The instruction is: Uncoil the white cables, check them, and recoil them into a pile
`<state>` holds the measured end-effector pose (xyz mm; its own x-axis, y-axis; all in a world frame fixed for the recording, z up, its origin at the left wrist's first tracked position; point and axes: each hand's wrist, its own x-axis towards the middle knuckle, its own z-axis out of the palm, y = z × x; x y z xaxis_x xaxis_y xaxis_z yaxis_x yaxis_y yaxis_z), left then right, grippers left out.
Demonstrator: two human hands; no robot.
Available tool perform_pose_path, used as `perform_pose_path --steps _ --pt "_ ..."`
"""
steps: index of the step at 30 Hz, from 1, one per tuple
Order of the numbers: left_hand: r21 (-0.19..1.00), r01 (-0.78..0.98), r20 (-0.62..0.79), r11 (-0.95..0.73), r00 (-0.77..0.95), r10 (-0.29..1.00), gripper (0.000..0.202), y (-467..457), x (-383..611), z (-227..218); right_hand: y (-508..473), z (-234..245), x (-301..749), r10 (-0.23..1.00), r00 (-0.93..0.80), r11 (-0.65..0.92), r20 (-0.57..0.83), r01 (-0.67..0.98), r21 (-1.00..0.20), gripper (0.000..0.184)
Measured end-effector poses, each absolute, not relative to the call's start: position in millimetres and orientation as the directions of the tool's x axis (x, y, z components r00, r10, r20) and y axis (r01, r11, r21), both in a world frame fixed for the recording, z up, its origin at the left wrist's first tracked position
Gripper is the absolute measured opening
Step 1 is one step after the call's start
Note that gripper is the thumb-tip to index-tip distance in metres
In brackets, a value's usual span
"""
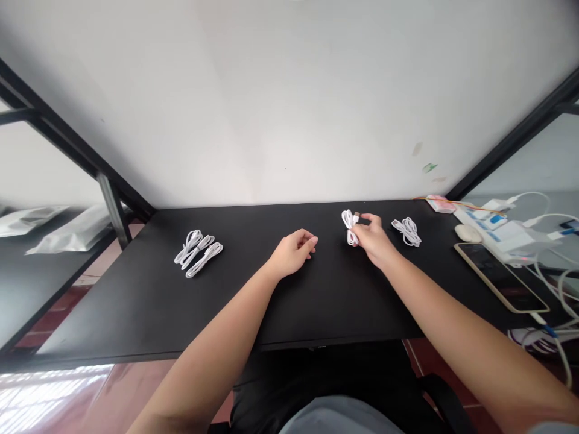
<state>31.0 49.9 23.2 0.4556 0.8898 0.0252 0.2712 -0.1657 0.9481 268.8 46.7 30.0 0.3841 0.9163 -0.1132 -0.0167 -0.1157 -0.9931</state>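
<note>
Coiled white cable [350, 228] | pinched in right hand [373, 238] above black bench [253, 301] | left hand [292, 252] rests loosely curled, empty

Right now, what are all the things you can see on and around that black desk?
coiled cable in hand: 1, white, pinched in the right hand, far middle of the desk
coiled cable on desk: 1, white, just right of the right hand
cable bundles: about 3, white, left part of the desk
desk: 1, black, centre
phone: 1, dark screen, right edge of the desk
power strip with plugs: 1, white, far right
plastic bags: 2, clear, side shelf at left
left hand: 1, loosely curled, empty, resting on the desk
right hand: 1, holding a cable
</note>
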Motion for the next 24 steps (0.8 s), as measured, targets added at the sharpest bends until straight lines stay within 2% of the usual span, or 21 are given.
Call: perform_pose_path --steps 5,8,10,12,15,17,20,24 --pt "0.923 0.310 0.055 -0.229 0.483 0.874 0.033 48.8 30.0 21.6 25.7 22.1 320.0 0.893 0.446 -0.100 -0.054 0.081 -0.992 0.075" --pt "0.915 0.322 0.059 -0.241 0.486 0.872 0.032 49.0 30.1 19.7 15.3 17.3 338.1 0.915 0.402 -0.107 -0.040 0.146 -0.984 0.078" --pt "0.913 0.330 0.055 -0.240 0.483 0.874 0.032 49.3 29.9 19.6 10.4 13.2 343.5 0.930 0.368 -0.109 -0.018 0.230 -0.967 0.072" --pt "0.911 0.340 0.046 -0.235 0.481 0.875 0.032 49.3 29.5 20.9 6.2 10.0 344.7 0.940 0.337 -0.086 0.052 0.382 -0.920 0.057" --pt "0.910 0.351 0.031 -0.222 0.475 0.879 0.033 48.8 29.2 24.2 -2.1 9.9 339.8 0.950 0.243 -0.007 0.198 0.647 -0.762 0.036" --pt "0.910 0.357 0.021 -0.213 0.472 0.882 0.033 48.6 29.3 25.7 -9.6 12.5 332.9 0.951 0.159 0.051 0.264 0.763 -0.644 0.035" --pt "0.908 0.363 0.012 -0.208 0.474 0.881 0.033 48.9 29.5 25.5 -20.3 16.3 320.5 0.948 0.063 0.121 0.311 0.835 -0.538 0.040" --pt "0.912 0.352 0.020 -0.212 0.479 0.878 0.034 49.6 29.2 23.7 -25.9 18.1 308.3 0.958 0.032 0.129 0.285 0.838 -0.530 0.028"
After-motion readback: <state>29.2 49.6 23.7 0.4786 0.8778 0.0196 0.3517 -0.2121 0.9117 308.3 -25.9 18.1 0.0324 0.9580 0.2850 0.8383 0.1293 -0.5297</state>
